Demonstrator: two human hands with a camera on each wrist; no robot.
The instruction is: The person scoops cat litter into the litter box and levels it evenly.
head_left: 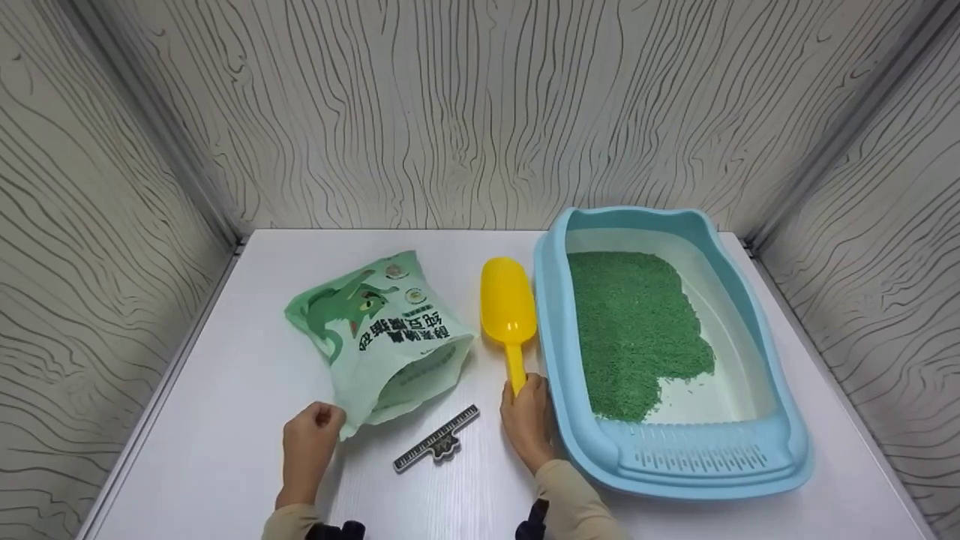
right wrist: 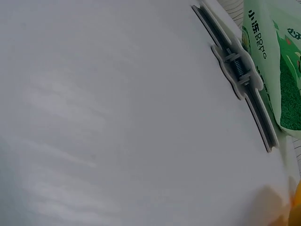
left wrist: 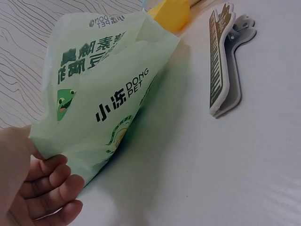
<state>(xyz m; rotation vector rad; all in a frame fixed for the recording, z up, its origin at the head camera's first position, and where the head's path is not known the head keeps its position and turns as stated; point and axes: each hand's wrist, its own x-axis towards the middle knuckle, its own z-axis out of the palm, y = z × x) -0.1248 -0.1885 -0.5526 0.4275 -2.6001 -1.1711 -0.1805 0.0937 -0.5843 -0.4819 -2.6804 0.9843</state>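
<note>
A green cat litter bag (head_left: 390, 322) lies on the table with its mouth gaping toward me. My left hand (head_left: 309, 442) pinches one corner of that mouth; the left wrist view shows the thumb and curled fingers (left wrist: 54, 188) at the bag's edge. The yellow scoop (head_left: 508, 300) has its handle in the grip of my right hand (head_left: 527, 420), and its bowl points away from me. Between the hands lies a long sealing clip (head_left: 436, 439) with a piano-key pattern. In the right wrist view, the clip's spring (right wrist: 239, 68) is visible, while the hand is mostly out of frame.
A light blue litter box (head_left: 559, 337) stands at the right, close beside the scoop and right hand. Green litter pellets (head_left: 637, 330) cover much of its floor, mostly on the left. Wood-grain patterned panels (head_left: 465, 112) enclose the white table (head_left: 202, 405) at the back and sides.
</note>
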